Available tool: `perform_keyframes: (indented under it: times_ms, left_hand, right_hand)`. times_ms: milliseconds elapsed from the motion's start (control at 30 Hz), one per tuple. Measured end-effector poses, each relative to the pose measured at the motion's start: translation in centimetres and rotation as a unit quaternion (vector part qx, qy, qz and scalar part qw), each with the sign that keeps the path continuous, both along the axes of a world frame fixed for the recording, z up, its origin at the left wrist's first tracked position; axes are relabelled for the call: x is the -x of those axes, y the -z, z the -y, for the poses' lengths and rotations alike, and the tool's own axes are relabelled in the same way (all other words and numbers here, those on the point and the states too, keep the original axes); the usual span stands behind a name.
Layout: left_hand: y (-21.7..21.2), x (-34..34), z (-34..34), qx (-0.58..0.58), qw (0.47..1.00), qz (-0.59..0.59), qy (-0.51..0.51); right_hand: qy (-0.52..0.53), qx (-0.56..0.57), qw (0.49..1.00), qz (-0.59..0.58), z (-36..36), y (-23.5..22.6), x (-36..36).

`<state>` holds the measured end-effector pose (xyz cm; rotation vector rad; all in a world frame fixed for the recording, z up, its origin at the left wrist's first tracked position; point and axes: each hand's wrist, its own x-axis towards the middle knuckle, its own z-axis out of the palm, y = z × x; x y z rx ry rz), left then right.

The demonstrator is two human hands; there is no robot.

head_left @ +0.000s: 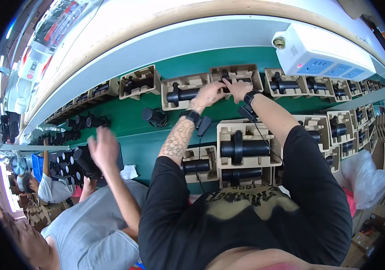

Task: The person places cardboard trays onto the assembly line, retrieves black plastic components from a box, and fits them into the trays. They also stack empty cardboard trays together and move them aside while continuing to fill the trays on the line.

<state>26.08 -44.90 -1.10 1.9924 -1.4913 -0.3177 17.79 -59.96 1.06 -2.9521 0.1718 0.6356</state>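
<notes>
At the back of the bench, my left hand (209, 94) and my right hand (238, 90) meet over a brown molded pulp tray (259, 74). Their fingertips close on a black cylindrical device (244, 80) lying in it; the exact part gripped is partly hidden by the fingers. Beneath my left hand, a neighboring pulp tray (165, 100) holds another black cylinder (188, 95) with a ring-like clamp. Each of my wrists wears a dark strap with a small black box and a cable.
Filled trays (287, 85) continue along the back row. More stand stacked nearer me (246, 148). A black cylinder (153, 117) stands on the green bench. At left, a co-worker (98, 220) handles another black cylinder (85, 161). A white power strip (323, 54) hangs above right.
</notes>
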Motion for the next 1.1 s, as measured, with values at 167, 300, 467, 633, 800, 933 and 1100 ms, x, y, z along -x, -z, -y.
perform_keyframes:
  times_ms: [167, 300, 467, 633, 800, 933, 1100]
  left_hand:
    - [-3.4, -6.1, -2.5, 0.135, 0.967, 0.093, -0.196]
    - [-3.4, -13.4, -8.0, -0.159, 0.902, 0.149, -0.373]
    - [-2.0, -17.6, -16.8, -0.404, 0.851, 0.026, -0.334]
    - [-0.6, -17.1, -16.4, -0.319, 0.925, 0.068, -0.195]
    - [0.1, -16.1, -17.6, -0.345, 0.902, 0.116, -0.232]
    - [-3.5, -14.8, -15.6, -0.388, 0.906, -0.020, -0.169]
    - [-1.3, -16.8, -23.6, -0.198, 0.908, -0.295, -0.222]
  right_hand:
    - [-0.085, 0.000, 0.996, -0.038, 2.4, 0.8, 0.4]
    - [-0.059, 0.031, 0.991, -0.116, 1.2, -0.2, 0.5]
    - [-0.097, 0.046, 0.992, 0.068, -4.8, -2.1, -1.4]
    - [-0.288, -0.031, 0.949, 0.123, -7.4, -0.2, -4.3]
    - [-0.350, -0.116, 0.928, 0.048, -14.9, -5.7, -7.6]
    - [-0.340, -0.124, 0.932, 0.016, -20.0, -4.1, -9.7]
    - [-0.292, -0.229, 0.926, 0.076, -23.4, -4.1, -8.3]
